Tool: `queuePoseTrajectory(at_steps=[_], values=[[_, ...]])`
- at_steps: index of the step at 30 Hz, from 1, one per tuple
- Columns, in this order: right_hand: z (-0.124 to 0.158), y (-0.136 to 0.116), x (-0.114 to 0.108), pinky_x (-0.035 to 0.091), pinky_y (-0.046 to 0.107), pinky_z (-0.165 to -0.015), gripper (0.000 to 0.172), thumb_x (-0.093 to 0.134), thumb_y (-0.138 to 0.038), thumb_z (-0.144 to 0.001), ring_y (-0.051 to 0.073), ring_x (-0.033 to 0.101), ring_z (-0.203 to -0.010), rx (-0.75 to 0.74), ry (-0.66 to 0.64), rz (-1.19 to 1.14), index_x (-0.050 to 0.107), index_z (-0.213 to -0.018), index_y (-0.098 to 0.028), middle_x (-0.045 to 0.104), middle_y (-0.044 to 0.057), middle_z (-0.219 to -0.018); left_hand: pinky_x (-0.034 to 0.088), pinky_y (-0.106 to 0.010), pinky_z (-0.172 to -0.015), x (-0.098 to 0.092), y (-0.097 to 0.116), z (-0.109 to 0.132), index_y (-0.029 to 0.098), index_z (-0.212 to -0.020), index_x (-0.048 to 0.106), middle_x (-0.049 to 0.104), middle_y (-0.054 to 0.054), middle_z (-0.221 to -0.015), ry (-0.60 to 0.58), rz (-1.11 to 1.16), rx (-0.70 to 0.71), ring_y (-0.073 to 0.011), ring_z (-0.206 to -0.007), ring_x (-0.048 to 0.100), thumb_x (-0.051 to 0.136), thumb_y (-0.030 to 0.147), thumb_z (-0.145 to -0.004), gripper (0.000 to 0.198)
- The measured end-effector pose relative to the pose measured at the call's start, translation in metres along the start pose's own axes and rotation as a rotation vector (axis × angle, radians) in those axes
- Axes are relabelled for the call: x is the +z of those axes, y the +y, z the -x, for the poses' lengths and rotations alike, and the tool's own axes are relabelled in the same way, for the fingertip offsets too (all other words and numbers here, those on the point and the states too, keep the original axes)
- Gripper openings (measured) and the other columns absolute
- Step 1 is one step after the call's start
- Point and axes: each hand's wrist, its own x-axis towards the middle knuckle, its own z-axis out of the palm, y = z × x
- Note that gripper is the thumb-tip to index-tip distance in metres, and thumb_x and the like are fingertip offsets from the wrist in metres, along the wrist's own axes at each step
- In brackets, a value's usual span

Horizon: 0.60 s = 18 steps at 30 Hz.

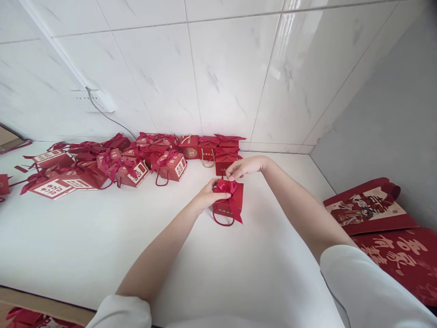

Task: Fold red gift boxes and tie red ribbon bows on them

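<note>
A small red gift box (223, 207) with a rope handle hanging at its front stands on the white table (191, 273). A red ribbon bow (234, 189) lies across its top. My left hand (211, 196) grips the ribbon at the box's left side, thumb over the top. Just above the back of the box is my right hand (241, 168), its fingers closed in a pinch; what they hold, if anything, is too small to make out. Right behind that hand stands another red box (225, 165).
Several red boxes with ribbons (112, 159) line the tiled wall (232, 77) from left to centre. Large red bags (392, 246) lie beyond the table's right edge. A cable (109, 116) runs from a wall socket. More red items (37, 319) show at bottom left.
</note>
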Motion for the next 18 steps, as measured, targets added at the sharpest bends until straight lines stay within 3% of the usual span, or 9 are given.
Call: queuePoseTrajectory(at_steps=[3, 5, 9, 12, 15, 18], values=[[-0.005, 0.010, 0.005, 0.035, 0.024, -0.062, 0.030, 0.064, -0.047, -0.079, 0.010, 0.042, -0.065, -0.048, 0.028, -0.071, 0.060, -0.076, -0.017, 0.050, -0.002, -0.070, 0.049, -0.037, -0.088, 0.000, -0.003, -0.001, 0.022, -0.114, 0.051, 0.063, -0.005, -0.111, -0.001, 0.016, -0.007, -0.0213, -0.099, 0.062, 0.079, 0.034, -0.062, 0.060], [0.001, 0.014, 0.014, 0.038, 0.025, -0.063, 0.028, 0.064, -0.045, -0.079, 0.010, 0.045, -0.067, -0.056, 0.114, -0.096, 0.060, -0.082, -0.018, 0.053, -0.002, -0.075, 0.049, -0.038, -0.089, -0.001, -0.005, -0.002, 0.022, -0.115, 0.051, 0.063, -0.006, -0.112, -0.006, 0.015, -0.011, -0.0222, -0.099, 0.062, 0.079, 0.035, -0.063, 0.060], [0.026, 0.007, 0.046, 0.046, 0.032, -0.078, 0.032, 0.061, -0.043, -0.082, 0.017, 0.054, -0.091, -0.119, 0.477, -0.002, 0.057, -0.106, -0.022, 0.059, 0.005, -0.106, 0.046, -0.040, -0.093, -0.002, -0.005, -0.001, 0.025, -0.127, 0.045, 0.057, -0.008, -0.121, 0.013, -0.023, 0.059, -0.0240, -0.110, 0.056, 0.077, 0.034, -0.065, 0.070], [0.045, -0.003, 0.075, 0.043, 0.040, -0.093, 0.025, 0.057, -0.036, -0.085, 0.021, 0.052, -0.107, -0.255, 0.791, 0.180, 0.056, -0.109, -0.026, 0.056, 0.005, -0.117, 0.044, -0.039, -0.097, -0.003, 0.000, 0.002, 0.032, -0.133, 0.040, 0.048, -0.007, -0.133, 0.010, -0.058, 0.227, -0.0240, -0.122, 0.048, 0.075, 0.032, -0.068, 0.074], [0.055, -0.007, 0.098, 0.041, 0.044, -0.098, 0.014, 0.058, -0.026, -0.085, 0.023, 0.049, -0.115, -0.323, 0.942, 0.413, 0.059, -0.099, -0.026, 0.055, 0.007, -0.120, 0.038, -0.037, -0.103, -0.002, 0.005, 0.004, 0.031, -0.122, 0.052, 0.046, -0.003, -0.135, 0.037, -0.131, 0.379, -0.0228, -0.128, 0.042, 0.069, 0.030, -0.074, 0.051], [0.054, -0.004, 0.109, 0.041, 0.047, -0.097, 0.010, 0.058, -0.022, -0.084, 0.026, 0.048, -0.117, -0.297, 0.966, 0.654, 0.061, -0.094, -0.025, 0.054, 0.008, -0.122, 0.036, -0.037, -0.104, 0.002, 0.002, 0.002, 0.024, -0.099, 0.064, 0.049, -0.004, -0.129, 0.093, -0.199, 0.392, -0.0230, -0.124, 0.046, 0.064, 0.034, -0.078, 0.022]])
